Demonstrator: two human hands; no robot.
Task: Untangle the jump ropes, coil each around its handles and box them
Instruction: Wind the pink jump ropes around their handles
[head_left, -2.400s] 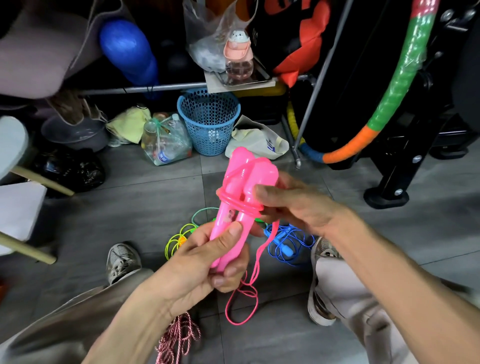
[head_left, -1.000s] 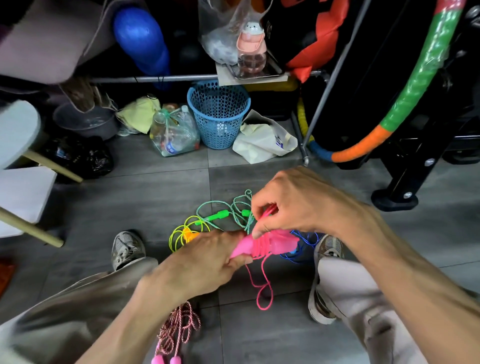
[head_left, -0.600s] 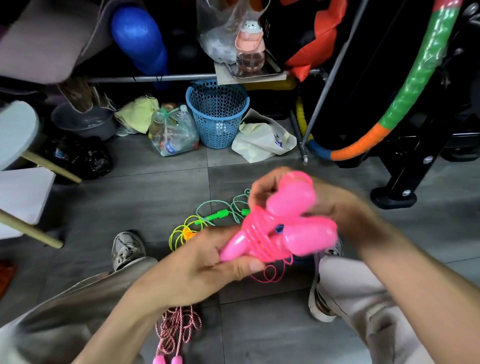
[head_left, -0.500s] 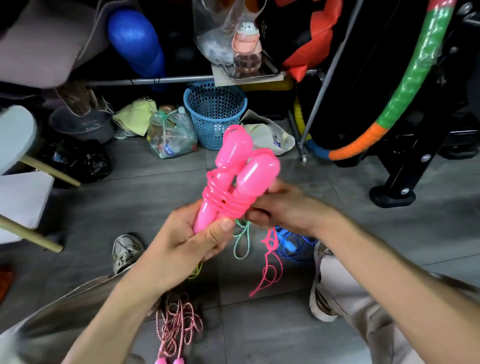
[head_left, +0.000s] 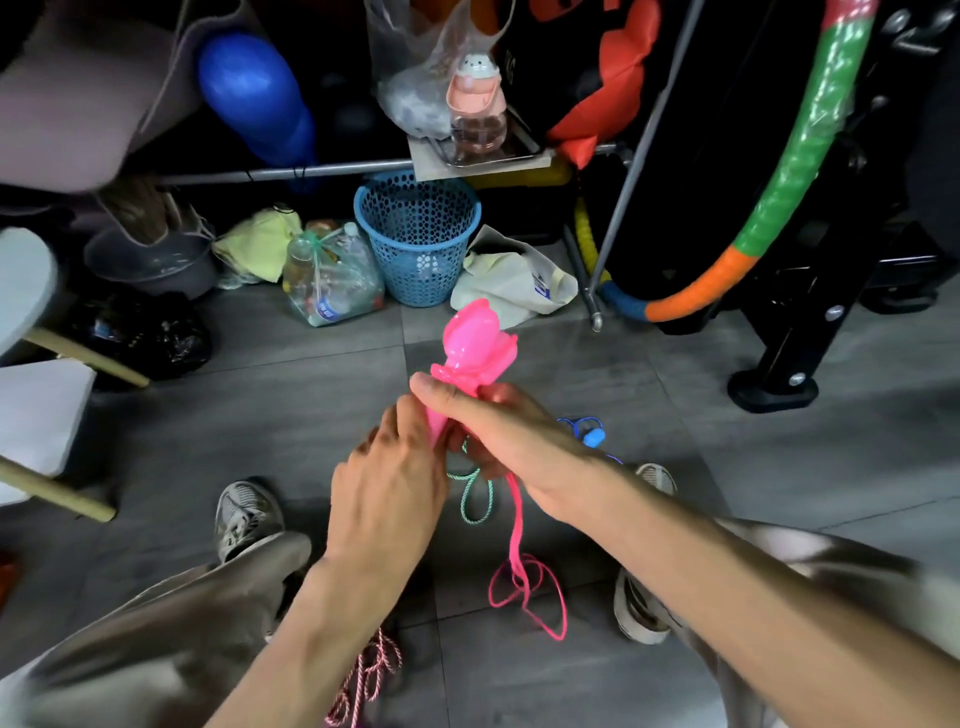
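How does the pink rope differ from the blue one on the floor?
The pink rope is held up in both hands, its tail hanging loose; the blue rope lies untouched on the floor. The pink handles show clearly; the blue rope is mostly hidden behind the right hand. Both have matching-coloured cords.

Glossy pink plastic handles (head_left: 477, 343); matt grey floor tiles (head_left: 270, 415); perforated basket (head_left: 417, 239), probably plastic.

Grey tiled floor (head_left: 260, 415), blue basket (head_left: 418, 244), bagged bottles (head_left: 332, 280), loose pink rope (head_left: 524, 587) (partly coiled), blue rope (head_left: 592, 434)
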